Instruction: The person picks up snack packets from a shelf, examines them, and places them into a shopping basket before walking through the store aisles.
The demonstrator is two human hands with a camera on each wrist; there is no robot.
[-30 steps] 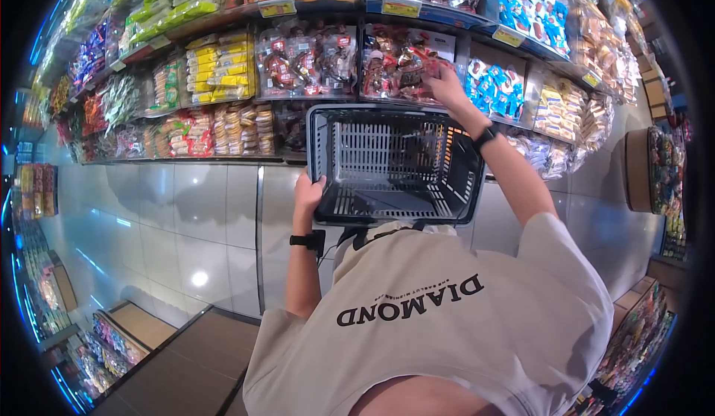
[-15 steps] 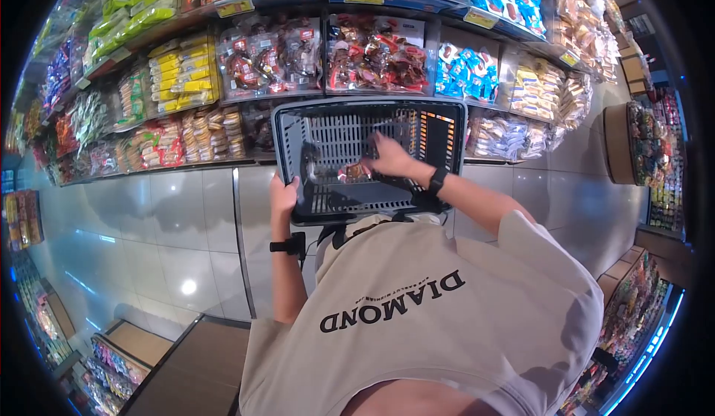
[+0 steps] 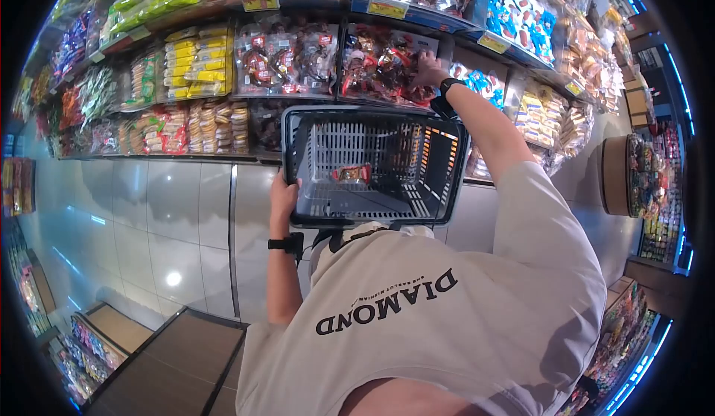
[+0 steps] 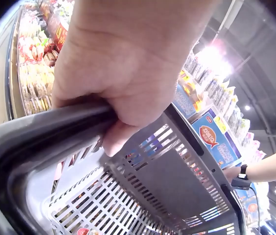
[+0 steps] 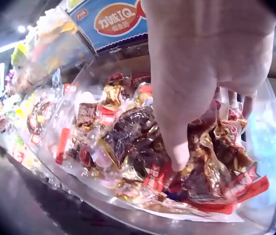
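A dark shopping basket [image 3: 289, 148] is held by its left rim in my left hand [image 3: 284, 195]; the left wrist view shows that hand [image 4: 123, 63] curled over the rim, thumb inside. One small red and brown packet [image 3: 351, 174] lies on the basket's bottom. Beyond the basket, my right hand [image 3: 430, 72] is at a clear bin of red and brown vacuum packets [image 3: 380, 62]. In the right wrist view the hand [image 5: 206, 63] reaches down with its thumb touching the packets [image 5: 133, 132]; its other fingertips are partly hidden, and no grip can be made out.
Yellow packets [image 3: 195, 66] fill a bin to the left, blue ones [image 3: 484, 84] a bin to the right. Price tags [image 3: 387, 7] line the shelf edge above. A brown surface [image 3: 175, 360] stands at lower left on the tiled floor, and a round display [image 3: 616, 175] at right.
My right hand first came from the bin into the basket, then went back to the bin. A packet now lies in the basket. My left hand has kept its hold on the rim.
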